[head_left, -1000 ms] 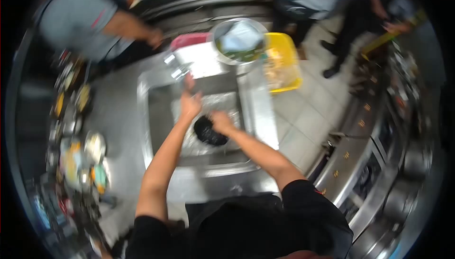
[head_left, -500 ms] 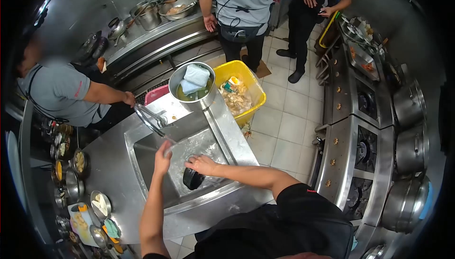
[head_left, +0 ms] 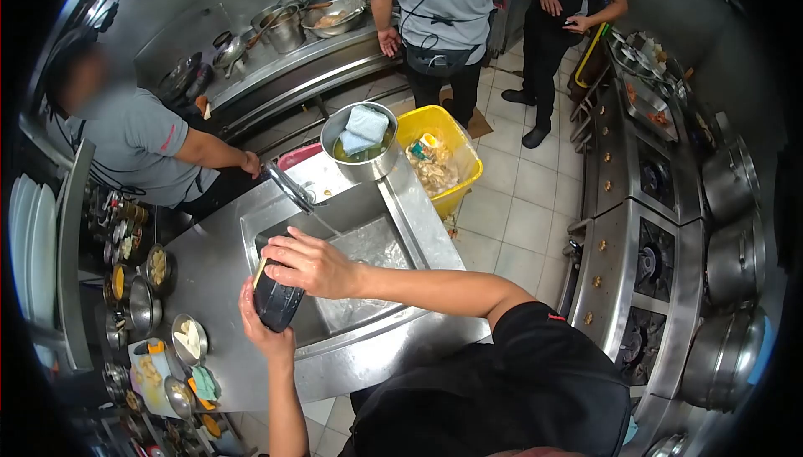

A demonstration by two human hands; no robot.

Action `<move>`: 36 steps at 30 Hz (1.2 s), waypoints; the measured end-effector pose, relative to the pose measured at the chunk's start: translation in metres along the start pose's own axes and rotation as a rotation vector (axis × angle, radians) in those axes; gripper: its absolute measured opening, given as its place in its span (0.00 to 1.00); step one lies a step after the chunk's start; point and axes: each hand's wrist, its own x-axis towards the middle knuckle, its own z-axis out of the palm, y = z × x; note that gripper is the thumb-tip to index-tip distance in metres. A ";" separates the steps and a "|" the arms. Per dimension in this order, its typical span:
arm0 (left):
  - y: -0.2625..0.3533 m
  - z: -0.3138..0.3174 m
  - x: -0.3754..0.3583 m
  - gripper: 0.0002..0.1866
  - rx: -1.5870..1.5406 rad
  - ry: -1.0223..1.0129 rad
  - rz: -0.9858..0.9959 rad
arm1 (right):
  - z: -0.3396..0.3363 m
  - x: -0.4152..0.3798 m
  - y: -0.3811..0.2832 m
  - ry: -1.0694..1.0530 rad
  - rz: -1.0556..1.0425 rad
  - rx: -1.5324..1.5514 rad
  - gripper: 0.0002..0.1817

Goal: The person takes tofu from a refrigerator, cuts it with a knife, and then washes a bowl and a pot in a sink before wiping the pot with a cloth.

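A small black container (head_left: 277, 300) is tilted in my hands over the near left edge of the sink (head_left: 401, 231). My left hand (head_left: 266, 327) is closed round its left and lower side. Across its top and right side lies my right hand (head_left: 314, 266), fingers bent over the rim. A thin pale yellow edge shows along its left side; I cannot make out what it is. Just beyond my hands, the curved metal tap (head_left: 288, 188) sends a thin stream into the sink.
A metal pot (head_left: 361, 143) with a light blue cloth stands behind the sink, beside a yellow bin (head_left: 468, 168) of food scraps. Bowls (head_left: 191, 340) line the counter's left. Stoves (head_left: 615, 281) run along the right. A co-worker (head_left: 163, 139) stands at left, two more at the back.
The black container has been lifted from the sink basin and moved left. My left hand, formerly under the tap, has come onto it, and both hands hold it.
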 end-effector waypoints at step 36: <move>-0.049 -0.021 -0.074 0.27 0.109 -0.148 0.006 | 0.031 -0.053 -0.042 -0.322 0.360 0.473 0.21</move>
